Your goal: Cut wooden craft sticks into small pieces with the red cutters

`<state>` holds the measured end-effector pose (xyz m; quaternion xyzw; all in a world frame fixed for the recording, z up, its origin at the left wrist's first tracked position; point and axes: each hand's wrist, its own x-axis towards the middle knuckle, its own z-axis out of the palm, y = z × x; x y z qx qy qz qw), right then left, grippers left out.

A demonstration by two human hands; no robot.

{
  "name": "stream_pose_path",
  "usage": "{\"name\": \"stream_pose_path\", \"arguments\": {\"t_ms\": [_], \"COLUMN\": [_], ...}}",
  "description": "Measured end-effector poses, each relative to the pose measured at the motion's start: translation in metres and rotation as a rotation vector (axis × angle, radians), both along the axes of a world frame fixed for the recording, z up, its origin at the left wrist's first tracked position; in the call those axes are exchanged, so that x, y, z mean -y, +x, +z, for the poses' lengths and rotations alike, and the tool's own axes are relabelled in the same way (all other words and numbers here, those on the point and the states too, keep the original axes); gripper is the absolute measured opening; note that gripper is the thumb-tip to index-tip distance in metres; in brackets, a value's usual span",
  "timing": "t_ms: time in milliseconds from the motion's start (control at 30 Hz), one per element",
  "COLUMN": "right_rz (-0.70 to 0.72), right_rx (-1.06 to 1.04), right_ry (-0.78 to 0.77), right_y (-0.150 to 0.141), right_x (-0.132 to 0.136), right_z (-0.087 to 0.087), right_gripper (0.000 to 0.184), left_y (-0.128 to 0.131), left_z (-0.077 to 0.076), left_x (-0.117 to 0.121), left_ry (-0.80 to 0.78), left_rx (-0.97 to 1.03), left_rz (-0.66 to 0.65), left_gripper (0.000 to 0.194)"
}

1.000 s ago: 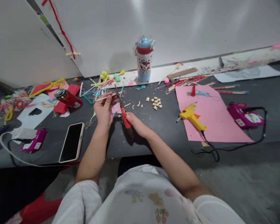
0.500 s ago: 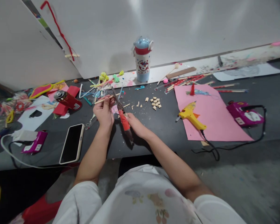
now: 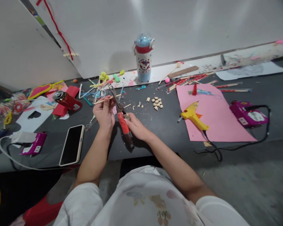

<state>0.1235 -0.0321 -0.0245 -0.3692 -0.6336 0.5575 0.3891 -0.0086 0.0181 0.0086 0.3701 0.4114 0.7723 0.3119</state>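
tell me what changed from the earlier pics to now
The red-handled tool in the right hand has swung slightly, its front end shifting left across the wooden stick in the left hand. Nothing was grasped or released. The short wooden pieces, bottle, yellow glue gun and phone stayed put.

Pale, glossy panels (image 3: 96, 34) stand behind the dark gray tabletop (image 3: 165, 131), catching soft streaks of light; past its near edge lies gray concrete-looking floor (image 3: 250, 182).
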Motion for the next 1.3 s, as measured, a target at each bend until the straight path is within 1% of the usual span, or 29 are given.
{"name": "stream_pose_path", "arguments": {"t_ms": [200, 400, 700, 833, 1067, 1233, 1300], "right_rz": [0.015, 0.018, 0.041, 0.045, 0.051, 0.07, 0.096], "right_rx": [-0.002, 0.006, 0.012, 0.016, 0.014, 0.0, 0.014], "right_ry": [0.025, 0.018, -0.022, -0.014, -0.019, 0.021, 0.008], "right_y": [0.0001, 0.0, 0.0001, -0.0008, 0.0002, 0.0025, 0.0035], "right_x": [0.0001, 0.0009, 0.0003, -0.0003, -0.0008, -0.001, -0.0008], "right_z": [-0.0017, -0.0005, -0.0013, -0.002, -0.0017, -0.0026, -0.0005], "right_gripper": [0.032, 0.03, 0.041, 0.045, 0.049, 0.052, 0.055], "left_y": [0.0005, 0.0006, 0.0009, 0.0012, 0.0001, 0.0, -0.0001], "left_z": [0.0004, -0.0001, 0.0013, 0.0019, 0.0011, 0.0015, 0.0018], "left_x": [0.0007, 0.0011, 0.0001, 0.0003, 0.0001, 0.0001, 0.0], "left_ry": [-0.002, -0.032, -0.033, -0.025, -0.036, -0.013, -0.004], "left_rx": [0.012, -0.023, 0.001, 0.023, -0.028, -0.001, -0.005], "left_rz": [0.008, 0.035, 0.032, 0.016, 0.036, -0.004, -0.008], "left_gripper": [0.034, 0.034, 0.032, 0.034, 0.027, 0.035, 0.038]}}
